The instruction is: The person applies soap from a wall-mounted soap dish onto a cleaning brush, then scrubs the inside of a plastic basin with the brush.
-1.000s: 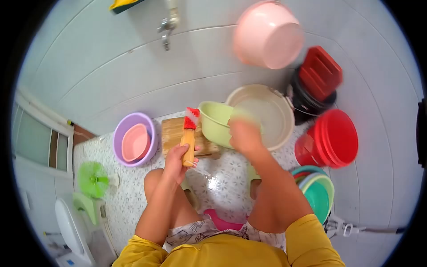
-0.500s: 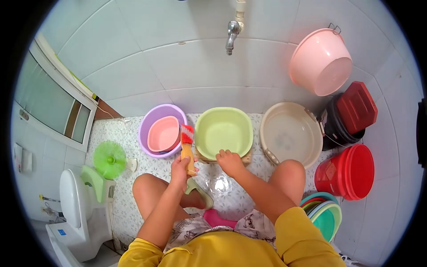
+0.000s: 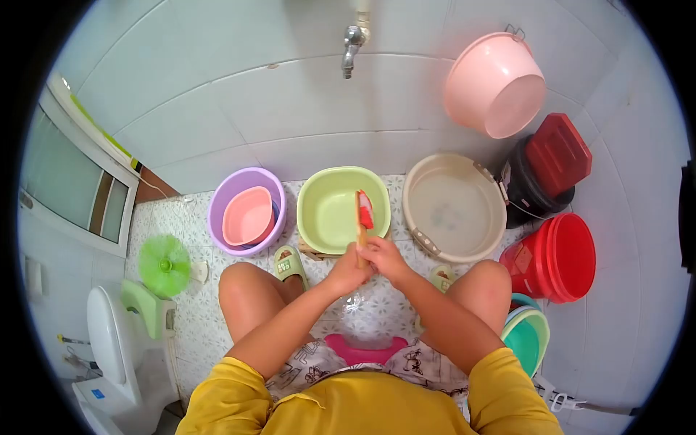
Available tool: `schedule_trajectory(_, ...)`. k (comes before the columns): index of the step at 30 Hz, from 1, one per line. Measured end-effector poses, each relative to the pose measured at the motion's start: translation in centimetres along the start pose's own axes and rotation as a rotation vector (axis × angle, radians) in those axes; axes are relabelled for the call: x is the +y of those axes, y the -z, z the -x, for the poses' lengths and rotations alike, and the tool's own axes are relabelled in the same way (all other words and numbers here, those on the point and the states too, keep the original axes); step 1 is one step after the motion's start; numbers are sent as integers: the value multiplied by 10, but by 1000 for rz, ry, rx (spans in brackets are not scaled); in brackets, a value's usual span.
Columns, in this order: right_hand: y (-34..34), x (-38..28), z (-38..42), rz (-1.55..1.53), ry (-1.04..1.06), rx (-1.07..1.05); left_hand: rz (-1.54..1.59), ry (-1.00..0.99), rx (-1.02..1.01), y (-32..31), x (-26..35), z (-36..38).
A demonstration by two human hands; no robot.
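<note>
In the head view, a scrubbing brush (image 3: 359, 210) with a wooden handle and red and white bristles stands on edge over the near part of a light green basin (image 3: 307, 185). My left hand (image 3: 348, 272) is closed around the lower handle. My right hand (image 3: 386, 259) meets it from the right, its fingers closed on the handle just above. The green basin rests on a low wooden stand (image 3: 313, 251); no contents can be made out in it.
A purple basin (image 3: 217, 210) holding a pink basin (image 3: 248, 217) is at left. At right are a beige tub (image 3: 413, 196) with water, a red bucket (image 3: 540, 259) and stacked basins (image 3: 533, 341). A tap (image 3: 351, 51) juts from the wall; a pink tub (image 3: 493, 87) hangs there.
My left hand has carried the brush rightward from beside the purple basin to the green basin's near edge. My right hand has left the basin's rim and joined it on the handle.
</note>
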State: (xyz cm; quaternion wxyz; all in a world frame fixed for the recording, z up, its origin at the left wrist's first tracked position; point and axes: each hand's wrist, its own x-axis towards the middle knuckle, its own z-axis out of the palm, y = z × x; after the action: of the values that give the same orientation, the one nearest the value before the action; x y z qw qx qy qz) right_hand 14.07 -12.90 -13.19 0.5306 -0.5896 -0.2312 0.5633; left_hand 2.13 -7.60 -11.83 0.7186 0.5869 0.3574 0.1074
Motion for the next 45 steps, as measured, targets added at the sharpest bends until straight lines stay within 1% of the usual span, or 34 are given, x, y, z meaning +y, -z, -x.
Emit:
schedule_trajectory(1, 3, 1, 0, 15, -1, -3, -145, -68, -99, 1, -1, 1)
schedule_trajectory(2, 8, -1, 0, -4, -79, -47, -140, -36, -145, 7, 0, 2)
schedule_trajectory(3, 9, -8, 1, -22, -154, -88, -129, -48, -141, 12, 7, 3)
schedule_trajectory(5, 4, -18, 2, 8, -176, -85, -124, -129, -207, 21, 15, 10)
schedule_trajectory(6, 0, -26, 4, 23, -201, -84, -111, -138, -203, 24, 15, 10)
schedule_trajectory(7, -5, -35, 4, 38, -198, -85, -108, -147, -240, 27, 15, 7)
schedule_trajectory(8, -10, -44, 4, 78, -242, -99, -105, -156, -277, 29, 17, 4)
schedule_trajectory(9, -13, -51, 1, 113, -289, -115, -99, -163, -271, 32, 24, 3)
schedule_trajectory(11, -11, -57, -19, 138, -289, -152, -325, 6, -228, 39, 48, -2)
schedule_trajectory(13, -5, -55, -32, 139, -295, -175, -347, 57, -237, 49, 67, -10)
schedule_trajectory(15, -5, -51, -46, -46, -215, -132, -362, 108, -253, 53, 77, -28)
schedule_trajectory(17, -6, -47, -55, -101, -247, -109, -410, 113, -271, 62, 78, -44)
schedule_trajectory(18, -11, -55, -52, -137, -212, -79, -335, 146, -268, 70, 72, -58)
schedule_trajectory(19, -14, -63, -55, -166, -165, -53, -332, 159, -260, 70, 71, -62)
schedule_trajectory(21, -6, -72, -65, -199, -185, -59, 132, 107, -120, 71, 70, -64)
schedule_trajectory(22, -2, -77, -67, -226, -173, -57, 225, 128, -143, 74, 70, -66)
schedule_trajectory(23, 2, -80, -70, -252, -162, -53, 229, 130, -132, 75, 70, -68)
schedule_trajectory(24, 4, -81, -72, -249, -199, -71, 314, 130, -145, 76, 71, -68)
schedule_trajectory(26, 6, -81, -71, -277, -205, -81, 439, 138, -168, 77, 72, -69)
schedule_trajectory(28, 4, -86, -72, -302, -199, -85, 436, 145, -206, 82, 66, -74)
schedule_trajectory(30, 2, -91, -72, -325, -240, -165, 432, 153, -246, 82, 63, -73)
schedule_trajectory(33, 4, -81, -80, -307, -190, -206, 426, 138, -294, 78, 67, -68)
schedule_trajectory(35, 7, -73, -88, -334, -160, -206, 411, 226, -288, 74, 70, -66)
schedule_trajectory(39, 7, -66, -87, -417, -140, -199, 310, 239, -320, 75, 70, -59)
schedule_trajectory(41, 0, -64, -78, -424, -129, -147, 293, 177, -364, 81, 61, -60)
schedule_trajectory(43, -2, -67, -74, -411, -111, -111, 315, 188, -362, 81, 62, -59)
schedule_trajectory(45, -4, -62, -72, -440, -130, -94, 167, 153, -375, 79, 61, -57)
